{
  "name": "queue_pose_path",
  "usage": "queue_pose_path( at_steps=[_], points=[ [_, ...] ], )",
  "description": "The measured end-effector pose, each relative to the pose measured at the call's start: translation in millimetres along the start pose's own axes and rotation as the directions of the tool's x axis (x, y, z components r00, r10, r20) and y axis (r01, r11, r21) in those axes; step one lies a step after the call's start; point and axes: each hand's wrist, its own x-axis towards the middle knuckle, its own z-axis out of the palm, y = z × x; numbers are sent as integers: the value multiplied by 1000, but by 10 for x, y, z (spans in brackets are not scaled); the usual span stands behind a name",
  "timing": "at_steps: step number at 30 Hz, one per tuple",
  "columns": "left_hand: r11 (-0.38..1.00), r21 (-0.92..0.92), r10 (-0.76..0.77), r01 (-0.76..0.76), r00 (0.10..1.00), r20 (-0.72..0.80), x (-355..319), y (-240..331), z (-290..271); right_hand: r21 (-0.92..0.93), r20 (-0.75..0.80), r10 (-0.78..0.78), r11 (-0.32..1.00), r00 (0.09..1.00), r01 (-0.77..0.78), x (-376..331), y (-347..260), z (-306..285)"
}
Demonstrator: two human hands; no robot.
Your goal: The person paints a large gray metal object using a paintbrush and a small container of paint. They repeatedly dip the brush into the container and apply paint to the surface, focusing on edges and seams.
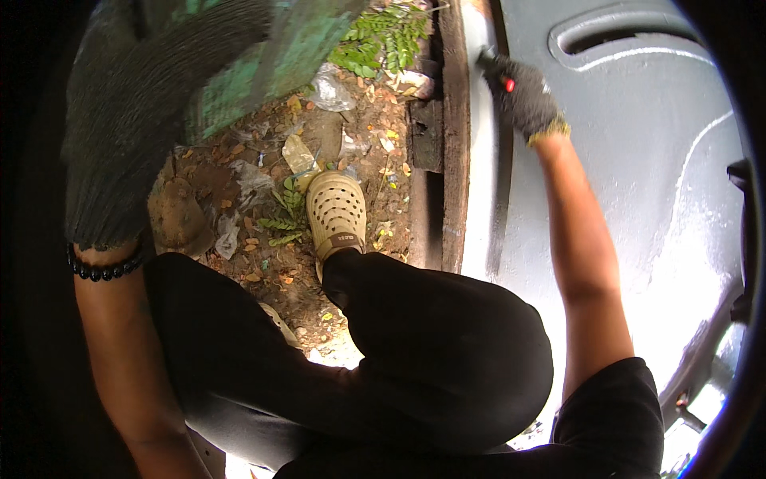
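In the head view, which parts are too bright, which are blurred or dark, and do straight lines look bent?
Head view: glare whitens the grey panel at its lower part; the left hand, in a knit glove, is close and blurred; the right hand, gloved, stays fairly sharp; the wooden beam curves a little from fisheye distortion; the corners are black.

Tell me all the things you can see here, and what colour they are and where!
Panel: one, grey painted metal, right side.
Wooden beam: one, dark brown, beside the panel's left edge.
Plant: one, green leaves, top middle.
Ground: brown dirt, dry leaves and plastic scraps, middle.
Tool: one, dark with a red spot, in the right hand.
Bracelet: one, black beads, left wrist.
Shoe: one, beige, holes on top, centre.
Trousers: black, bottom.
Left hand: grey glove, raised top left, what it grips unclear.
Right hand: grey glove, at the panel's edge.
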Motion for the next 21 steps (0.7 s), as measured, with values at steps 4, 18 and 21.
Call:
queue_pose_path(
  at_steps=[4, 18, 21],
  points=[
    [997, 3, 72, -72, 996, 50, 98, 203, 15, 11, 88, 30, 999, 996, -31, -1112, -456, -103],
    [918, 102, 391, -383, 917, -82, -70, 455, -45, 389, 334, 634, 582, 698, -714, -3639, -1706, -700],
    [881, 75, 473, -467, 869, -144, 16, 447, -21, 335, 248, 657, 632, 712, -699, -3348, -1563, -515]
  ],
)
